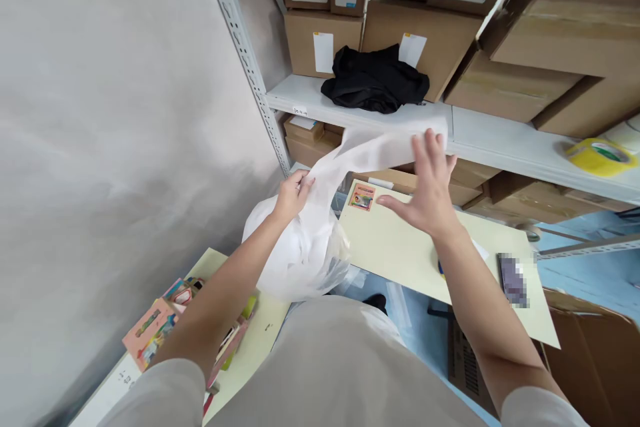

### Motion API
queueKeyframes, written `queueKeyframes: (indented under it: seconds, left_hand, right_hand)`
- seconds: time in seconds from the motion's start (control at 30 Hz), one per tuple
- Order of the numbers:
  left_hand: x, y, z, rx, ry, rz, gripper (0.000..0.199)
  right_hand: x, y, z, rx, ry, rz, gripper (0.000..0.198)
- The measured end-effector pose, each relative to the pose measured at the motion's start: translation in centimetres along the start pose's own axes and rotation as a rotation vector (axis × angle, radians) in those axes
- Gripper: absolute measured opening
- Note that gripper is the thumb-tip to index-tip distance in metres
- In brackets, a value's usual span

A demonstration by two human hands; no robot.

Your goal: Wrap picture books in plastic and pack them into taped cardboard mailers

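A long strip of thin white packing sheet point(373, 152) stretches from a loose bundle at the left up to the shelf edge. My left hand point(294, 197) is closed around its middle, thumb and fingers pinching the folds. My right hand point(430, 187) is open, fingers stretched and thumb spread wide, over the sheet's far right end; whether the fingertips touch it I cannot tell. Below my left hand the rest of the sheet bunches up beside a clear plastic bag point(337, 267). A small pink picture card or booklet point(363, 197) lies on the pale yellow table point(395, 247) under my right hand.
Cardboard boxes point(420, 33) fill the metal shelf point(500, 137) ahead, with a black cloth point(377, 80) and yellow tape roll point(603, 157) on it. Colourful booklets point(155, 330) are stacked at the lower left. A blurred-out dark object point(513, 280) lies on the table's right. An opened carton point(595, 353) stands lower right.
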State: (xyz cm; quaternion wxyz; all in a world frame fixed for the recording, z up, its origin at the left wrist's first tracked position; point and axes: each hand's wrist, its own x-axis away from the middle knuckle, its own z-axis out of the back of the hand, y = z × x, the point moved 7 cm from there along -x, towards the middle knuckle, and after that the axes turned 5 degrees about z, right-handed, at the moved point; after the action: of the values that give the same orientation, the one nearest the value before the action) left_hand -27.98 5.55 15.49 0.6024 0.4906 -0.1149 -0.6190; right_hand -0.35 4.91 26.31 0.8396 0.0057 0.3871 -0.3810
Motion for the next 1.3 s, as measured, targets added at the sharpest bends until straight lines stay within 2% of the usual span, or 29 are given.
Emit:
queueKeyframes:
  seconds: [0.1, 0.17, 0.23, 0.33, 0.4, 0.47, 0.53, 0.67, 0.77, 0.83, 0.97, 1.03, 1.13, 1.23, 1.3]
  left_hand:
    - [-0.1, 3.2, -0.4, -0.174, -0.106, -0.177, 0.018]
    - [0.1, 5.2, -0.8, -0.267, -0.209, -0.267, 0.02]
    - [0.3, 6.8, -1.1, -0.326, -0.287, -0.319, 0.02]
    - [0.3, 8.9, -0.7, -0.327, -0.328, -0.34, 0.02]
    - [0.0, 9.1, -0.2, -0.318, -0.36, -0.299, 0.025]
    - [0.0, 8.0, 0.1, -0.336, -0.453, -0.223, 0.037]
    - [0.4, 5.7, 0.1, -0.366, -0.605, -0.134, 0.04]
    - [2.1, -0.8, 0.0, -0.388, -0.861, 0.078, 0.018]
    - [2.9, -5.2, 0.1, -0.516, -0.923, 0.215, 0.02]
    - [2.5, -7.1, 0.1, -0.651, -0.903, 0.222, 0.02]
    - [-0.3, -8.5, -0.7, -0.813, -0.857, 0.169, 0.024]
    - [-1.4, -8.9, -1.8, -0.829, -0.918, 0.212, 0.027]
    - [-2.5, -8.9, -3.6, -0.905, -0.964, 0.293, 0.031]
    - [-2.9, -8.1, -4.7, -1.074, -0.857, 0.406, 0.042]
    - [-2.7, -6.8, -5.7, -1.156, -0.741, 0.431, 0.054]
  right_hand:
    - [-1.4, -3.7, 0.6, 0.115, -0.054, 0.06, 0.082]
    - [-2.1, -5.7, 0.8, 0.106, -0.079, 0.111, 0.08]
    - [-2.5, -7.1, 0.2, 0.051, -0.159, 0.19, 0.076]
    - [-2.6, -6.8, -2.1, 0.003, -0.294, 0.257, 0.052]
    - [-2.6, -4.5, -3.3, 0.054, -0.326, 0.199, 0.028]
    - [-2.2, -1.4, -3.9, 0.13, -0.353, 0.086, 0.016]
    - [-1.1, 1.7, -3.9, 0.184, -0.37, -0.028, 0.012]
    - [3.6, 6.1, -3.6, 0.172, -0.396, -0.132, 0.024]
    - [9.0, 9.1, -4.1, 0.156, -0.406, -0.206, 0.032]
    - [12.7, 11.2, -4.4, 0.137, -0.389, -0.282, 0.031]
    - [19.1, 14.5, -5.3, 0.038, -0.422, -0.399, 0.03]
    - [21.6, 16.0, -5.9, 0.042, -0.484, -0.481, 0.032]
    - [24.4, 18.6, -6.7, 0.183, -0.596, -0.662, 0.032]
    - [25.7, 20.8, -7.6, 0.322, -0.667, -0.784, 0.033]
    - [26.1, 21.9, -9.0, 0.319, -0.754, -0.805, 0.032]
